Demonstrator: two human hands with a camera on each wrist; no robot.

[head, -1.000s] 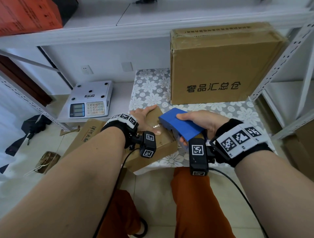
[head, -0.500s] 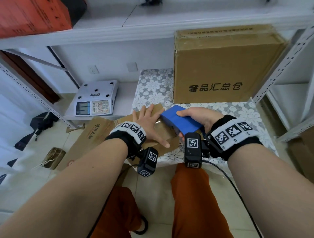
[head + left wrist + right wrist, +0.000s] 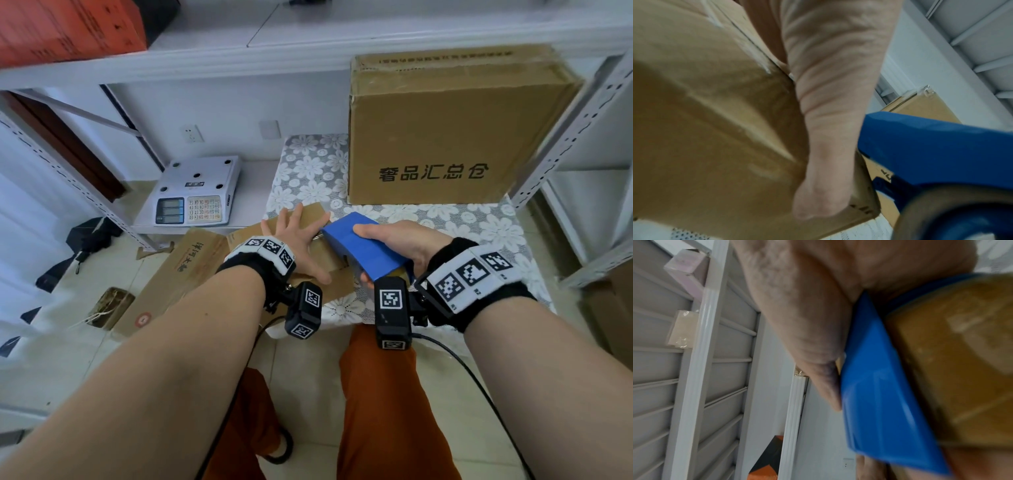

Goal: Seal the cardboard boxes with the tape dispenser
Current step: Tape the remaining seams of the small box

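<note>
My left hand (image 3: 297, 240) lies flat, fingers spread, on the small box (image 3: 329, 260) at frame centre; my right hand (image 3: 399, 241) grips the tape dispenser (image 3: 361, 251), nose touching the box top, long axis running toward upper left.

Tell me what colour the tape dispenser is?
Blue. The tape dispenser shows best in the head view, held in the right hand.

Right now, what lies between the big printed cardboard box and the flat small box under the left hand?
In the head view, only bare flower-patterned tablecloth separates the big printed cardboard box from the flat small box.
</note>
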